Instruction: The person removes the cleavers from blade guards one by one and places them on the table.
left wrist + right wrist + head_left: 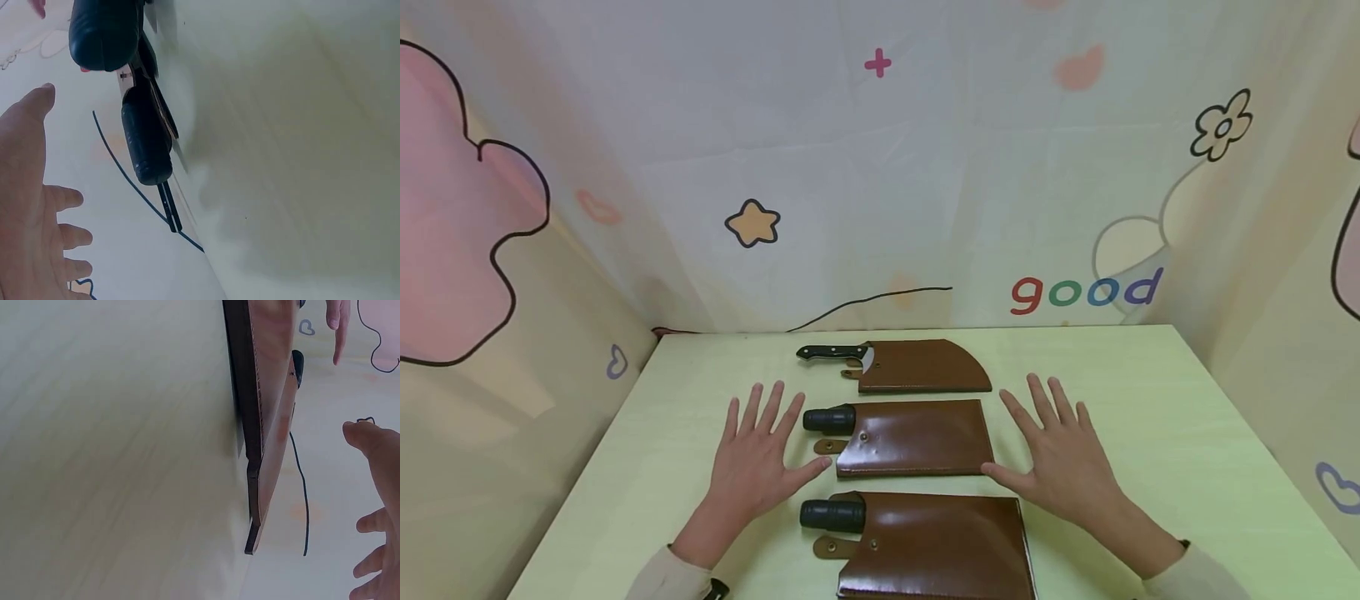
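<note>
Three knives in brown leather sheaths lie in a column on the table, handles to the left. The far knife (832, 352) has a black riveted handle, and its sheath (925, 367) has a curved end. The middle sheath (917, 437) and the near sheath (940, 542) are boxier, with thick dark handles; their blades are hidden. Left of the middle knife's handle (829, 419), my left hand (752, 467) is held with fingers spread, gripping nothing. On the other side my right hand (1063, 462) is spread too, its thumb close to the middle sheath's right edge.
The pale yellow-green table (1150, 400) is bounded at the back and sides by a printed cloth (880, 167) with cartoon shapes and the word "good". Snap straps (833, 547) stick out beside the handles.
</note>
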Available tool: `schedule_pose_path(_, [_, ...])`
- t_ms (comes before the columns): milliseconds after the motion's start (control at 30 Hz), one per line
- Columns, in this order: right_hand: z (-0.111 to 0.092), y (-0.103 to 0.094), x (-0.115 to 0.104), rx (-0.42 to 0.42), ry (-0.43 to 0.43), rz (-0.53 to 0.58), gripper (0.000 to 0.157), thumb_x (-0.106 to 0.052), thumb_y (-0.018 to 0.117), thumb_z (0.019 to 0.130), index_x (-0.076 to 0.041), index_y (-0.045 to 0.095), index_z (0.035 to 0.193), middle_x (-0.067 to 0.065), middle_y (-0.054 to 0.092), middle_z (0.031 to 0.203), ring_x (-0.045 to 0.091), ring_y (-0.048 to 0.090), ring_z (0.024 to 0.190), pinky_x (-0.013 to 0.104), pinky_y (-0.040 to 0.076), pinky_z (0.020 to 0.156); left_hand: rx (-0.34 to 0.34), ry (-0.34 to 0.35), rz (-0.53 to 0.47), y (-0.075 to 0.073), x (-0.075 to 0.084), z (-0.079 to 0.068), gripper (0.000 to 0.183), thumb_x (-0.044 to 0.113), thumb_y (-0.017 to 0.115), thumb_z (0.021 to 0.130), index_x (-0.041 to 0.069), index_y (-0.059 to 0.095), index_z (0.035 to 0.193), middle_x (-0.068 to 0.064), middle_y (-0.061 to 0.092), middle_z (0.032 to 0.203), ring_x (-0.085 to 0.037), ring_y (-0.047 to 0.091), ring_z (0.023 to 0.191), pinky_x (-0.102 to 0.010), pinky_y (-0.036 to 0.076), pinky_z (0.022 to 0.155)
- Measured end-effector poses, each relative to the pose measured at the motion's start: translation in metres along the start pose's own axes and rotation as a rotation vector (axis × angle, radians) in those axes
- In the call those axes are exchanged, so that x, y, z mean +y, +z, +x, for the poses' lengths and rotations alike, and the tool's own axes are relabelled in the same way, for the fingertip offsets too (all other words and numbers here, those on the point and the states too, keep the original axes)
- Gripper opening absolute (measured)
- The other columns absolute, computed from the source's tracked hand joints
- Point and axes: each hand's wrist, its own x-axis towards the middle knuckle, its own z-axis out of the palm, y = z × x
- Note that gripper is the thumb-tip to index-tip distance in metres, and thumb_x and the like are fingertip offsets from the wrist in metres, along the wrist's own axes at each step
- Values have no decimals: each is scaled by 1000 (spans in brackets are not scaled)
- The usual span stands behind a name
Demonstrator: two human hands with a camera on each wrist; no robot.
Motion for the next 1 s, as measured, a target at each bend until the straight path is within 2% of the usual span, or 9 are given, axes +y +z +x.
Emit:
schedule_pose_path(267, [-8, -9, -11, -22, -24, 5, 97, -76, 66, 82, -17, 44, 155, 25, 32, 161, 50, 29, 147, 72, 32, 107, -14, -12, -24, -3, 4, -14, 98, 83, 50, 86, 16, 42, 157, -15, 32, 165, -40, 20, 154, -62, 14, 120])
schedule_pose_path(533, [-23, -15, -18, -18, -47, 37, 96, -75, 68, 80, -16, 47, 154, 24, 37, 160, 48, 33, 145, 69, 35, 107, -23, 14, -71, -6, 12, -30, 91, 77, 54, 89, 19, 42, 158, -12, 31, 166, -39, 20, 154, -59, 16, 121])
schedule_pose_path(667, [-33, -15, -22, -56, -42, 56, 97, -76, 67, 81, -16, 45, 155, 22, 35, 161, 46, 32, 146, 68, 35, 107, -41, 34, -87, -6, 18, -39, 88, 74, 55, 91, 19, 42, 158, -11, 31, 166, -39, 22, 154, -58, 18, 120])
schedule_pose_path(800, [-43, -16, -26, -82, -43, 83, 97, -78, 65, 81, -17, 46, 154, 20, 35, 162, 46, 34, 145, 67, 37, 106, -79, 56, -126, -7, 22, -47, 86, 73, 54, 92, 18, 43, 157, -11, 34, 165, -39, 27, 152, -59, 23, 119])
schedule_pose_path(1000, [-56, -10, -31, -101, -80, 111, 95, -76, 67, 82, -16, 50, 152, 19, 40, 159, 44, 40, 143, 65, 40, 104, -184, 82, -253, -6, 26, -52, 85, 72, 54, 93, 17, 42, 157, -9, 36, 164, -36, 29, 152, -59, 26, 118])
